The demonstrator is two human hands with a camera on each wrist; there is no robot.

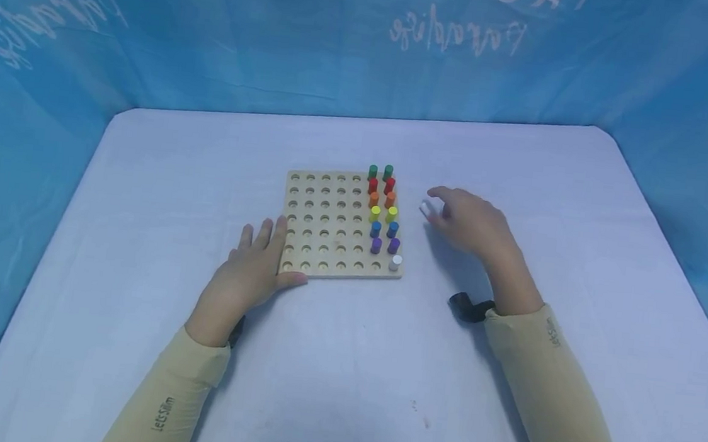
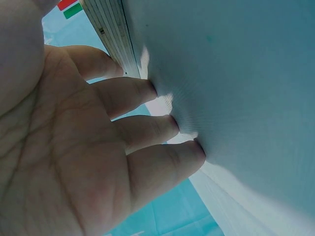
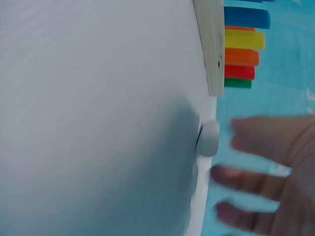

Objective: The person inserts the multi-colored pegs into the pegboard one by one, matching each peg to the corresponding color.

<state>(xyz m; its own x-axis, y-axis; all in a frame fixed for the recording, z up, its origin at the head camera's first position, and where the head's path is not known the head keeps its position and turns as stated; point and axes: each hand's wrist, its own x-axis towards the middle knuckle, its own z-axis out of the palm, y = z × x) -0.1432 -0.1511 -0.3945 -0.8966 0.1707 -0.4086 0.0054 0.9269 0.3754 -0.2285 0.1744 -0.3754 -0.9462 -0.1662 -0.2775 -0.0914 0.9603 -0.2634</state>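
Note:
A wooden pegboard (image 1: 325, 220) lies mid-table, with coloured pegs standing in its two right columns. From back to front come pairs of green, red, orange, yellow, blue and purple pegs (image 1: 393, 245). One white peg (image 1: 395, 263) stands in the front right corner. My left hand (image 1: 248, 268) rests on the table with fingers extended, index finger along the board's left edge and thumb at its front edge. A loose white peg (image 3: 208, 138) lies on the table right of the board. Close to that peg, my right hand (image 1: 469, 221) hovers with fingers apart; the right wrist view shows a gap between them.
White cloth covers the table (image 1: 325, 389). Behind it and at both sides hangs a blue printed curtain (image 1: 281, 43). A black wrist-worn device (image 1: 469, 308) juts from the right wrist, low over the table.

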